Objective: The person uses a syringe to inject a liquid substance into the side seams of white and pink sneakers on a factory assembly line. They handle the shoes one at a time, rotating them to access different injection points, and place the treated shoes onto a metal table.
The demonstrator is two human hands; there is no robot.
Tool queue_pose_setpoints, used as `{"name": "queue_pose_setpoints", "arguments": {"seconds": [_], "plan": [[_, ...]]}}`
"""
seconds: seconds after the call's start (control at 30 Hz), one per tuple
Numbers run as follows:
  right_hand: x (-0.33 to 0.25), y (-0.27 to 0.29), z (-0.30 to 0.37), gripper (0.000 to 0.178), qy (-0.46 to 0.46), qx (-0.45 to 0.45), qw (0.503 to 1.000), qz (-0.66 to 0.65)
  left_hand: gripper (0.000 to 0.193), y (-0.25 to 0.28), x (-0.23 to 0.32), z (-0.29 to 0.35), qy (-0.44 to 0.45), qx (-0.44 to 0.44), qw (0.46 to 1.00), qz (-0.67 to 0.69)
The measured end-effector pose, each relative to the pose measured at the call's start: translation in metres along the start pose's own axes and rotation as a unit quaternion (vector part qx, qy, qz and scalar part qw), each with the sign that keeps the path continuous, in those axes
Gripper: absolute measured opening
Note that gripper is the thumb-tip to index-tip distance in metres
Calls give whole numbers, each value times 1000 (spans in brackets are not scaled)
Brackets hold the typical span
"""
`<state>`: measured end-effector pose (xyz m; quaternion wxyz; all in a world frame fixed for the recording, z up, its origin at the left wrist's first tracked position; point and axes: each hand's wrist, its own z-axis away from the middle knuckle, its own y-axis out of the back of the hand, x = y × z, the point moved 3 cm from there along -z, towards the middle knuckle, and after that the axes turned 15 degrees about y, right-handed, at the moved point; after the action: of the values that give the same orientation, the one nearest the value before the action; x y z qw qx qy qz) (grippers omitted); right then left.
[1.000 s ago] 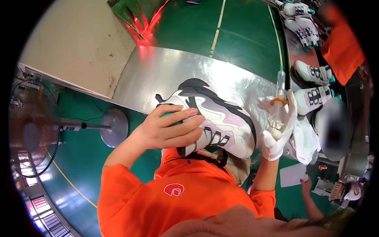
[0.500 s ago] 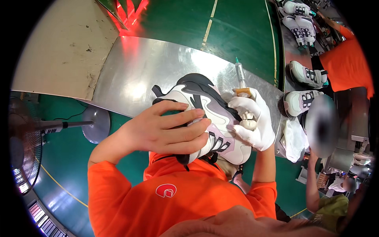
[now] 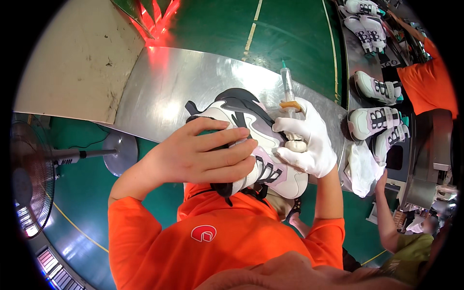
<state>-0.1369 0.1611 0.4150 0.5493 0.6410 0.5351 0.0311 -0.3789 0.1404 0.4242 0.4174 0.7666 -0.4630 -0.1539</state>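
Note:
A white, black and pale lilac sneaker (image 3: 290, 186) lies on its side before me, over the near edge of the metal bench. My bare left hand (image 3: 203, 154) grips it, fingers across the upper near the ankle opening. My right hand (image 3: 314, 140), in a white glove, is closed around a clear syringe (image 3: 287, 84) with an amber finger flange. The green tip points away from me, apart from the sneaker. A whitish rounded piece (image 3: 296, 146) sits between the gloved fingers, perhaps the plunger end. The gloved fingertips are beside the shoe's sole side; whether they touch it is unclear.
The metal bench (image 3: 164, 92) meets a beige panel (image 3: 72, 58) at left. A white plastic bag (image 3: 361, 169) hangs at its right end. Several similar sneakers (image 3: 369, 123) stand on the right-hand line, near other people. A standing fan (image 3: 29, 179) is at left.
My right hand and the syringe have shifted slightly left and away from me. The left hand stays on the sneaker. A blurred oval at right is gone, exposing another sneaker.

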Motion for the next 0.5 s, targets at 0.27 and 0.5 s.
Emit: {"name": "queue_pose_setpoints", "arguments": {"seconds": [0.27,0.5], "plan": [[28,8,16,34,-41,147,969,-193,23,3,2,-8,-3,-17,1000,-6],[30,15,7,32,-112,153,982,-11,22,4,4,-11,11,-44,999,-18]]}}
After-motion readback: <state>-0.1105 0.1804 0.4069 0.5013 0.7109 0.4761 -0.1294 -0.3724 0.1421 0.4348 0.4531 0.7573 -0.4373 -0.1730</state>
